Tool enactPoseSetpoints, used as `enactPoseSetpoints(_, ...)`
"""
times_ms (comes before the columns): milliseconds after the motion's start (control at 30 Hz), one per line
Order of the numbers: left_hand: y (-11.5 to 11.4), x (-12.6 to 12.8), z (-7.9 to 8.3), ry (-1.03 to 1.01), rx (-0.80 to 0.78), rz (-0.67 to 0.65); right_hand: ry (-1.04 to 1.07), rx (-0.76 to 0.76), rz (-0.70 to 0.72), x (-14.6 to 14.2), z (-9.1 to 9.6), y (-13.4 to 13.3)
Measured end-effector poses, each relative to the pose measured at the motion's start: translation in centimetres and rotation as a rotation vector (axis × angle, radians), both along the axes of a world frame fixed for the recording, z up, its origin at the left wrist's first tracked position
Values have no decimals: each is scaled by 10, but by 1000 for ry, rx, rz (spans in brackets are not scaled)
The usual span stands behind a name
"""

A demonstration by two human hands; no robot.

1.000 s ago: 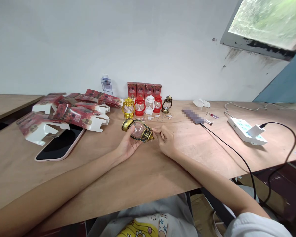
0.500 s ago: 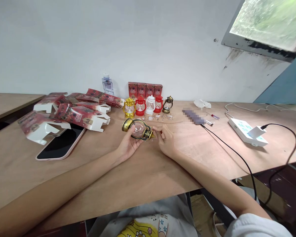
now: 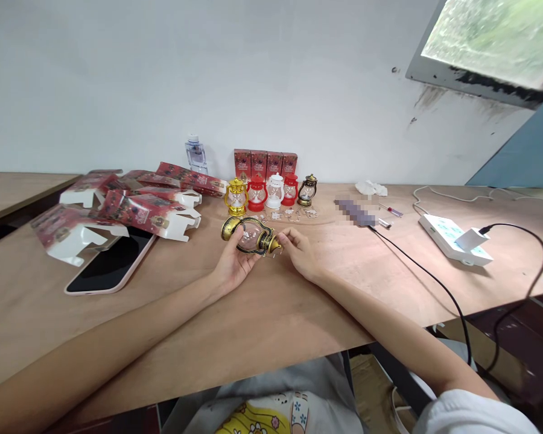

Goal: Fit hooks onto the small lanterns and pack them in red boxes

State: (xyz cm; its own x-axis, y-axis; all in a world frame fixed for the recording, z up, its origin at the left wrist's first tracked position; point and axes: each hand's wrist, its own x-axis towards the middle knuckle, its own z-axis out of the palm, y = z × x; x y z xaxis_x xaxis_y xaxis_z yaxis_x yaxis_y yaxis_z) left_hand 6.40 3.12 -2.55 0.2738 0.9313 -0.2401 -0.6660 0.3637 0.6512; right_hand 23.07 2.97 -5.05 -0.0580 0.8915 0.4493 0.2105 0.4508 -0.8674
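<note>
My left hand (image 3: 235,265) is wrapped round a small black-and-gold lantern (image 3: 252,235) with a clear globe. The lantern lies on its side above the table, base to the left and pointed top to the right. At that tip my right hand (image 3: 301,253) has thumb and forefinger pinched together; what sits between them is too small to make out. Behind the hands stands a row of small lanterns: a gold one (image 3: 236,198), a red one (image 3: 256,194), a white one (image 3: 275,191), another red one (image 3: 290,190) and a dark bronze one (image 3: 307,190). Small wire hooks (image 3: 311,213) lie before them.
Opened red boxes (image 3: 147,211) heap at the left, partly over a phone (image 3: 111,265). Upright red boxes (image 3: 265,163) and a water bottle (image 3: 196,155) stand by the wall. To the right are a screwdriver (image 3: 391,210), crumpled tissue (image 3: 371,188), a black cable (image 3: 425,274) and a power strip (image 3: 455,240).
The lantern and both hands have shifted very slightly left. My right fingers have moved a little at the lantern's tip; the left grip is the same.
</note>
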Motion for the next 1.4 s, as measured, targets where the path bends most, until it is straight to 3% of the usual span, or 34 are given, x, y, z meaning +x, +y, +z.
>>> enactPoseSetpoints(100,-1,0,2,-11,-16,10,-14,-27,20,6,1,4)
enactPoseSetpoints(367,-2,0,3,-3,-10,6,-171,80,-72,15,-2,8)
enactPoseSetpoints(533,-2,0,1,-3,13,4,-22,-18,-13,17,5,10)
enactPoseSetpoints(867,5,1,-3,47,91,104,173,-127,-65,27,5,15)
enactPoseSetpoints(967,8,1,-4,56,82,135,46,-35,28,27,13,2)
enactPoseSetpoints(1100,7,0,-3,54,89,133,-324,267,166,14,22,-19)
enactPoseSetpoints(1200,6,-1,-3,49,103,115,-329,418,0,4,17,-21)
enactPoseSetpoints(1300,6,-2,-4,56,123,67,-196,304,-180,3,7,-11)
enactPoseSetpoints(1400,8,-2,-7,80,135,15,-52,64,-100,7,0,0)
